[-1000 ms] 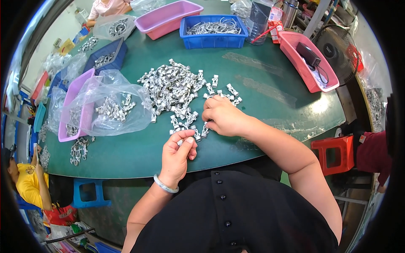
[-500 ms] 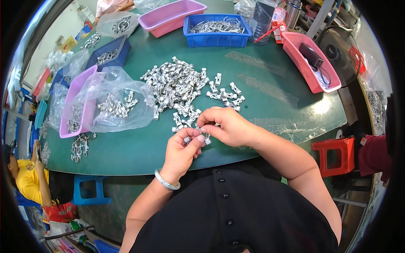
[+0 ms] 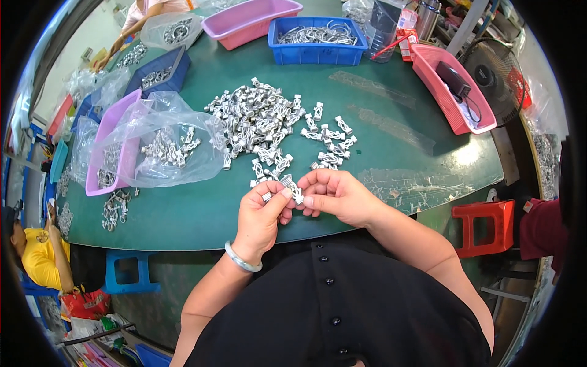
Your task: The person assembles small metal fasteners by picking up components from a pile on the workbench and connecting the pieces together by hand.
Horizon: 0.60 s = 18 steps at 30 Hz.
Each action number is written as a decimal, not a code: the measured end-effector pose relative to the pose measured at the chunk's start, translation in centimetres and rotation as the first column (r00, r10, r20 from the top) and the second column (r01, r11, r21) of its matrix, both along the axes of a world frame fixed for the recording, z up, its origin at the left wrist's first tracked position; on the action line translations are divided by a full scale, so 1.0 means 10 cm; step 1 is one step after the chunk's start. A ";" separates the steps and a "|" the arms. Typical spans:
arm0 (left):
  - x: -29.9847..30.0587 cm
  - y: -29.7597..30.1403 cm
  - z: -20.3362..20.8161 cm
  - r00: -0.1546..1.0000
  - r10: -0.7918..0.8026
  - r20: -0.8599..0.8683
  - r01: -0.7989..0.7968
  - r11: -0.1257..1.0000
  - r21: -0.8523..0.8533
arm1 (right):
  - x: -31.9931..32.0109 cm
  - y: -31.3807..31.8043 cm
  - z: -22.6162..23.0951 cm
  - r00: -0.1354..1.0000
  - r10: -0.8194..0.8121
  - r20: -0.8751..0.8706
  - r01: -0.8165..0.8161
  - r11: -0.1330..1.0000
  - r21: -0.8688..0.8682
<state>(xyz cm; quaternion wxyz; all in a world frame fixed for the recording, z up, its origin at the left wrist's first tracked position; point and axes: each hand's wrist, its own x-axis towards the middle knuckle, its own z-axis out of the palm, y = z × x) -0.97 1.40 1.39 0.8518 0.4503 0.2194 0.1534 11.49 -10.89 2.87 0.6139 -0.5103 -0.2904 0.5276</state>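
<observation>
Close to the table's near edge, a small white looped piece with a silver-grey ribbed end (image 3: 293, 191) sits between my two hands. My left hand (image 3: 260, 215) is closed, its thumb and fingers pinching one side of this piece. A second such piece (image 3: 267, 196) shows at the left index finger; whether it is gripped there I cannot tell. My right hand (image 3: 340, 197) pinches the other side with thumb and fingertips. Just beyond my hands lies a large heap of the same pieces (image 3: 254, 116), with a smaller loose group (image 3: 331, 142) to its right.
A clear plastic bag (image 3: 205, 168) of similar pieces lies left, against a purple basket (image 3: 125, 131). Along the back stand a pink tub (image 3: 244, 27) and a blue bin of grey loops (image 3: 318, 55). At right are a pink basket (image 3: 449, 107) and a fan (image 3: 507, 79).
My right hand has shifted slightly right and its fingers have spread around the piece, which now shows more fully. More pieces show beside the smaller group. A person's arm reaches out at the far left.
</observation>
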 end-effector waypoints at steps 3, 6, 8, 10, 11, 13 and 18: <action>0.03 0.00 0.02 1.000 0.005 -0.003 -0.005 1.000 0.018 | -0.01 0.02 0.00 1.000 -0.028 -0.007 0.028 1.000 0.003; 0.02 -0.03 0.03 1.000 0.018 -0.006 -0.017 0.989 0.148 | -0.02 0.01 -0.01 0.999 -0.050 -0.013 0.050 0.998 0.024; 0.00 -0.04 0.04 0.999 0.032 0.017 -0.036 0.941 0.337 | -0.03 0.01 -0.02 0.998 -0.068 0.014 0.067 0.996 0.056; -0.01 -0.06 0.02 0.998 0.039 0.049 -0.056 0.910 0.411 | -0.03 0.01 -0.05 0.995 -0.086 0.040 0.082 0.993 0.088; -0.01 -0.07 0.02 0.996 0.043 0.080 -0.077 0.873 0.481 | -0.02 0.00 -0.06 0.994 -0.085 0.062 0.077 0.990 0.115; -0.02 -0.07 0.01 0.996 0.040 0.084 -0.077 0.858 0.508 | -0.02 0.00 -0.08 0.993 -0.085 0.083 0.072 0.987 0.142; 0.01 -0.09 0.08 0.993 0.025 0.118 -0.085 0.846 0.527 | -0.02 0.00 -0.09 0.984 -0.121 0.134 0.100 0.982 0.159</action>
